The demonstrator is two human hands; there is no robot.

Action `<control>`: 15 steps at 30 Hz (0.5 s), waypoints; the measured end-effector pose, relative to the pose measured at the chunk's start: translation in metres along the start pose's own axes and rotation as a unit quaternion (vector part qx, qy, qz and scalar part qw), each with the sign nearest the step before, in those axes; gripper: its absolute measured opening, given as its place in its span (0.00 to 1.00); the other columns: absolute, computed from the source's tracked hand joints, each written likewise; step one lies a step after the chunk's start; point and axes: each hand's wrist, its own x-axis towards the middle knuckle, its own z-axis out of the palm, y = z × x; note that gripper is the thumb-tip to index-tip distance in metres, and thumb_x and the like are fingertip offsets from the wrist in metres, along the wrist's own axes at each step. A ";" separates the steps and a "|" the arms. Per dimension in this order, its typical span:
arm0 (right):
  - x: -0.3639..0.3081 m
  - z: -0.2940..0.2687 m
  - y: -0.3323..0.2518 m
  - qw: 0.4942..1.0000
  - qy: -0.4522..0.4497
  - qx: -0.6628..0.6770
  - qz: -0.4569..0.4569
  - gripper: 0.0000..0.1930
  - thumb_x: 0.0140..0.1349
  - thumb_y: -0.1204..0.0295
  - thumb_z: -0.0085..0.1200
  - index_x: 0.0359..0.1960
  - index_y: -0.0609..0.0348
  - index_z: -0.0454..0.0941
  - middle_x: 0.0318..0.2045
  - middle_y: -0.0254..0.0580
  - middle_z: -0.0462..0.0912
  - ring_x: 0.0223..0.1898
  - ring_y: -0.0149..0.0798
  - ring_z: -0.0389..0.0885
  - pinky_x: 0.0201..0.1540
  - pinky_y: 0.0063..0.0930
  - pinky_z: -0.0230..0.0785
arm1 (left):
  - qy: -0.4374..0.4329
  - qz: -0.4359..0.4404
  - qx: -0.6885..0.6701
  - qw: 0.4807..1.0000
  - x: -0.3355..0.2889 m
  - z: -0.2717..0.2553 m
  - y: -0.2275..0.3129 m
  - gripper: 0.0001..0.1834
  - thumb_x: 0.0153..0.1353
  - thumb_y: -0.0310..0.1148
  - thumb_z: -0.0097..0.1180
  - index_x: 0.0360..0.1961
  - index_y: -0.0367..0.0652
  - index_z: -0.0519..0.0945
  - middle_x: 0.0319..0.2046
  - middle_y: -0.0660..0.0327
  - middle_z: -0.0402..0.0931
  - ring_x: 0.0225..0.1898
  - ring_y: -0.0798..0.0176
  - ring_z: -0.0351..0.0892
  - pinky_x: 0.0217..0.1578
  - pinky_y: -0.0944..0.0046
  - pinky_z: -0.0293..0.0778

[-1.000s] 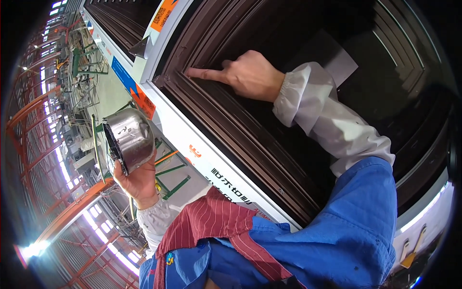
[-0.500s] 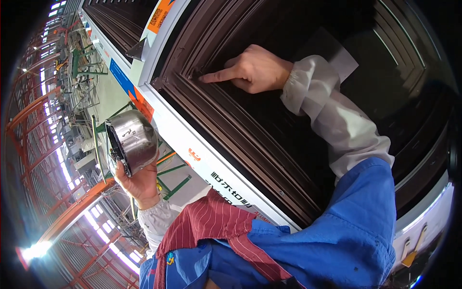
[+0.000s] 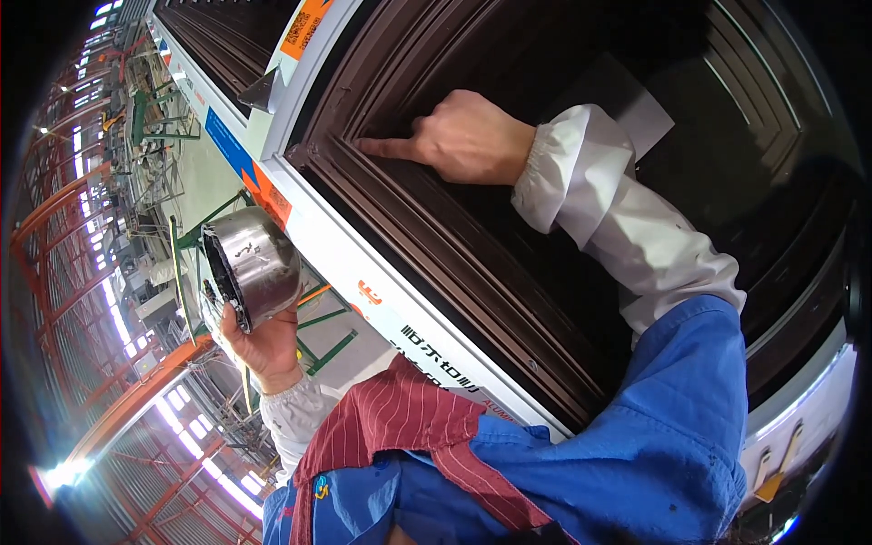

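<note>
Dark brown, ridged profile frame (image 3: 436, 232), mitred at its corner: item one in the head view, the only view I have from this remote seat. Item two: a white printed border strip (image 3: 350, 263) along the frame's outer edge, carrying a blue-and-orange label (image 3: 238, 154). Item three: a rounded, silvery metal bowl (image 3: 259, 263), tilted, mouth turned leftward, dark residue at its rim, held outside the frame beyond the strip. Item four: the left hand (image 3: 268, 350), closed about the bowl's lower side, thumb at the rim, most other fingers hidden behind. Item five: the right hand (image 3: 472, 141), index finger stretched out, its tip at a groove near the corner, apparently touching; the rest curl inward, and I cannot tell whether they have hold of anything. Item six: a pale rectangular sheet (image 3: 640, 113) on the dark panel, beyond the right wrist. Step in hand, as I judge it: fingertip work along the corner groove. The next move calls, I reckon, for light, even fingertip pressure in line with the groove, and a steady bowl clear of the strip.
</note>
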 end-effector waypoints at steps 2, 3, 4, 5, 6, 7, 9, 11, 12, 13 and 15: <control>0.001 -0.004 -0.005 1.000 -0.007 -0.008 0.011 0.31 0.57 0.75 0.45 0.66 0.45 0.60 0.18 0.42 0.79 0.20 0.35 0.81 0.25 0.29 0.74 | 0.000 -0.004 0.000 1.000 0.000 0.000 0.000 0.33 0.56 0.45 0.57 0.62 0.47 0.65 0.59 0.54 0.67 0.59 0.47 0.67 0.56 0.39 0.67; 0.002 -0.006 -0.007 1.000 -0.014 -0.017 0.022 0.31 0.58 0.75 0.45 0.66 0.45 0.60 0.18 0.42 0.78 0.19 0.35 0.80 0.23 0.28 0.74 | 0.001 -0.008 0.000 1.000 0.000 0.000 0.000 0.33 0.56 0.45 0.57 0.62 0.47 0.65 0.59 0.54 0.67 0.59 0.48 0.67 0.56 0.39 0.67; 0.002 -0.008 -0.008 1.000 -0.013 -0.017 0.022 0.31 0.58 0.75 0.45 0.66 0.45 0.60 0.18 0.42 0.78 0.19 0.35 0.80 0.23 0.28 0.74 | 0.000 -0.008 0.000 1.000 -0.001 0.000 0.000 0.33 0.56 0.45 0.57 0.62 0.47 0.65 0.59 0.54 0.67 0.59 0.48 0.67 0.56 0.39 0.67; 0.002 -0.010 -0.008 0.999 -0.012 -0.025 0.027 0.30 0.58 0.75 0.45 0.66 0.45 0.61 0.18 0.41 0.78 0.19 0.35 0.80 0.23 0.28 0.73 | 0.002 -0.006 0.002 1.000 -0.001 0.000 -0.001 0.33 0.56 0.45 0.57 0.62 0.47 0.65 0.59 0.54 0.67 0.59 0.48 0.67 0.56 0.40 0.67; 0.002 -0.011 -0.008 0.999 -0.010 -0.032 0.031 0.30 0.58 0.75 0.46 0.65 0.45 0.61 0.18 0.41 0.78 0.19 0.35 0.80 0.22 0.27 0.73 | 0.005 -0.003 0.003 1.000 -0.001 0.000 -0.001 0.33 0.56 0.45 0.57 0.62 0.47 0.65 0.59 0.54 0.67 0.59 0.48 0.67 0.56 0.41 0.67; 0.002 -0.012 -0.008 0.999 -0.010 -0.032 0.031 0.30 0.58 0.75 0.46 0.65 0.45 0.61 0.18 0.41 0.78 0.19 0.35 0.80 0.22 0.27 0.73 | 0.005 -0.003 0.003 1.000 -0.002 0.000 0.000 0.33 0.56 0.45 0.57 0.62 0.47 0.65 0.59 0.54 0.67 0.59 0.48 0.67 0.56 0.41 0.67; 0.001 -0.013 -0.008 0.999 -0.014 -0.013 0.037 0.30 0.56 0.77 0.47 0.64 0.45 0.64 0.19 0.41 0.78 0.19 0.36 0.80 0.22 0.27 0.73 | -0.005 -0.006 0.013 1.000 -0.002 -0.001 0.001 0.33 0.56 0.46 0.57 0.62 0.47 0.65 0.59 0.54 0.67 0.59 0.49 0.67 0.57 0.42 0.67; 0.004 -0.015 -0.010 0.998 -0.018 0.003 0.057 0.27 0.56 0.75 0.47 0.61 0.45 0.68 0.19 0.41 0.79 0.21 0.39 0.81 0.25 0.30 0.74 | -0.010 -0.005 0.014 1.000 -0.002 -0.002 0.000 0.33 0.56 0.46 0.57 0.62 0.47 0.65 0.59 0.54 0.67 0.59 0.49 0.68 0.56 0.42 0.67; 0.005 -0.016 -0.010 0.997 -0.023 0.020 0.077 0.24 0.57 0.74 0.46 0.58 0.45 0.71 0.19 0.41 0.79 0.23 0.42 0.81 0.28 0.33 0.75 | -0.016 -0.005 0.015 1.000 -0.002 -0.002 0.000 0.33 0.56 0.46 0.57 0.62 0.47 0.65 0.59 0.54 0.67 0.59 0.49 0.68 0.56 0.42 0.67; 0.005 -0.013 -0.009 0.997 -0.023 0.019 0.077 0.24 0.57 0.74 0.46 0.58 0.45 0.71 0.19 0.41 0.79 0.23 0.42 0.81 0.28 0.33 0.75 | -0.016 -0.005 0.015 1.000 -0.002 -0.002 0.000 0.33 0.56 0.46 0.57 0.62 0.47 0.65 0.59 0.54 0.67 0.59 0.49 0.68 0.56 0.42 0.67; 0.001 -0.005 -0.004 0.997 0.007 0.021 0.069 0.25 0.55 0.74 0.48 0.58 0.44 0.72 0.20 0.41 0.80 0.24 0.42 0.82 0.28 0.33 0.75 | 0.011 -0.002 0.016 1.000 -0.002 -0.004 0.000 0.34 0.55 0.46 0.57 0.62 0.47 0.65 0.59 0.54 0.67 0.59 0.49 0.68 0.56 0.43 0.67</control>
